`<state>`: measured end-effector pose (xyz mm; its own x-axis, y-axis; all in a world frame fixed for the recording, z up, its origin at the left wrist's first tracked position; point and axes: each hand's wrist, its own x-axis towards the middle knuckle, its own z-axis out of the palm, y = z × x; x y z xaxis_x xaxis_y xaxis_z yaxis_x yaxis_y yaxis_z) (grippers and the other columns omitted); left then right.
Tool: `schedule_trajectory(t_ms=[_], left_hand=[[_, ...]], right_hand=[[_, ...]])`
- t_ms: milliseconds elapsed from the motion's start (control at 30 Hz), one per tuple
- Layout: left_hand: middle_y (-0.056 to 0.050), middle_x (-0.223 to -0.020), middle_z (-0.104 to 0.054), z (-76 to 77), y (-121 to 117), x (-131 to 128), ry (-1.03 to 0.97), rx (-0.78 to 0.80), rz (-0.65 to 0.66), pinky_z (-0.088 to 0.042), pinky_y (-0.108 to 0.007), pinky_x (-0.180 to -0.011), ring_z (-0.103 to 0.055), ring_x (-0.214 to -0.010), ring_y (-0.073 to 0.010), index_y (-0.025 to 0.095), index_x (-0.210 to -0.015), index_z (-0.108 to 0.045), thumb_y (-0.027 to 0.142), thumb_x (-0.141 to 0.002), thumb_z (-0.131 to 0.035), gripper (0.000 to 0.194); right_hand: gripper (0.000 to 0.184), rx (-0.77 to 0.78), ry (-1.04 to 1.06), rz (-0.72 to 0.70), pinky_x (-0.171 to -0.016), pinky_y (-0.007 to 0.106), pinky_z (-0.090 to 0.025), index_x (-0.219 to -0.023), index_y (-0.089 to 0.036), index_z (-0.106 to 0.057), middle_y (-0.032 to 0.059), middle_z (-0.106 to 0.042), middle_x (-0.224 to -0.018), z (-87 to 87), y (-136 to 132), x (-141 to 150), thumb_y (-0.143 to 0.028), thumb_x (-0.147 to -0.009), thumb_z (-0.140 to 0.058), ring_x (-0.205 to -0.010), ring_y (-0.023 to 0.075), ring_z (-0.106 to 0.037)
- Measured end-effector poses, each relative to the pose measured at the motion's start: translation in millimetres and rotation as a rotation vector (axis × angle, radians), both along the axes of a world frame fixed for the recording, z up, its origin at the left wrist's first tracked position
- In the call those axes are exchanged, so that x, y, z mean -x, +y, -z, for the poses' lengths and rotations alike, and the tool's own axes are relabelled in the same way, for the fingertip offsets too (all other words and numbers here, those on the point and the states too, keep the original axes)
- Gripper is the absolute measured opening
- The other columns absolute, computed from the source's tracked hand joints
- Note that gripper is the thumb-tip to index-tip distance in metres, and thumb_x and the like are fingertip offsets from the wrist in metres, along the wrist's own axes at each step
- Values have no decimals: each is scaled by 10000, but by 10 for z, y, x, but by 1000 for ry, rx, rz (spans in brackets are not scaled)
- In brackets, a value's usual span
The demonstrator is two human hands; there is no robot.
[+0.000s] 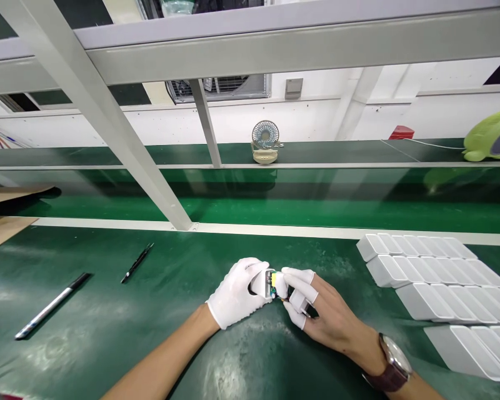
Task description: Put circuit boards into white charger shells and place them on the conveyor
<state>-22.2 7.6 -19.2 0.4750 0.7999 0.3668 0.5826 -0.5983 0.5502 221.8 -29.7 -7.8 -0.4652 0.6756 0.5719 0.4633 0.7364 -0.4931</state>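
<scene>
My left hand (pixel 237 294), in a white glove, is curled around a small white casing (pixel 265 283) with a circuit part showing yellow and green inside. My right hand (pixel 316 308) wears white finger cots and a wristwatch; its fingertips pinch the same small part from the right. Both hands rest low over the green bench mat (pixel 150 333), near its middle.
Rows of white plastic housings (pixel 437 283) lie at the right. A pen (pixel 52 305) and a thin black tool (pixel 137 262) lie at the left. A grey frame post (pixel 120 144) slants down ahead. A small desk fan (pixel 265 143) stands beyond the green conveyor belt (pixel 316 200).
</scene>
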Motion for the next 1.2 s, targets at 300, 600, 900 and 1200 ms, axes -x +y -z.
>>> schedule_trajectory(t_ms=[300, 600, 900, 1200], left_hand=[[-89, -1261, -583, 19, -14, 9, -7, 3, -2, -540, -445, -977, -597, -1165, -268, 287, -1323, -498, 245, -734, -803, 665], [-91, -1260, -581, 29, -18, 14, -6, 12, 5, -541, -439, -981, -591, -1169, -266, 279, -1308, -520, 240, -735, -796, 637], [-89, -1261, -581, 29, -14, 17, -35, 52, 11, -540, -444, -988, -589, -1173, -270, 281, -1292, -531, 234, -729, -802, 627], [-73, -1228, -585, -48, -11, -19, -29, 75, 23, -547, -414, -974, -592, -1149, -246, 281, -1255, -535, 208, -749, -802, 577]], right_hand=[[667, -72, -18, 33, -948, 462, -563, -1499, -216, -360, 170, -593, -1336, 51, -14, 11, -82, -891, -602, -1210, 282, -599], [707, -47, -14, 26, -851, 426, -586, -1514, -220, -334, 151, -645, -1228, 69, -12, 41, -60, -880, -602, -912, 217, -668], [672, -40, -46, 63, -887, 461, -593, -1514, -256, -334, 154, -616, -1306, 115, -25, 23, -133, -905, -593, -1012, 259, -689], [711, 2, -34, 23, -842, 431, -573, -1526, -265, -291, 109, -651, -1159, 64, -22, 45, -73, -901, -570, -795, 195, -632]])
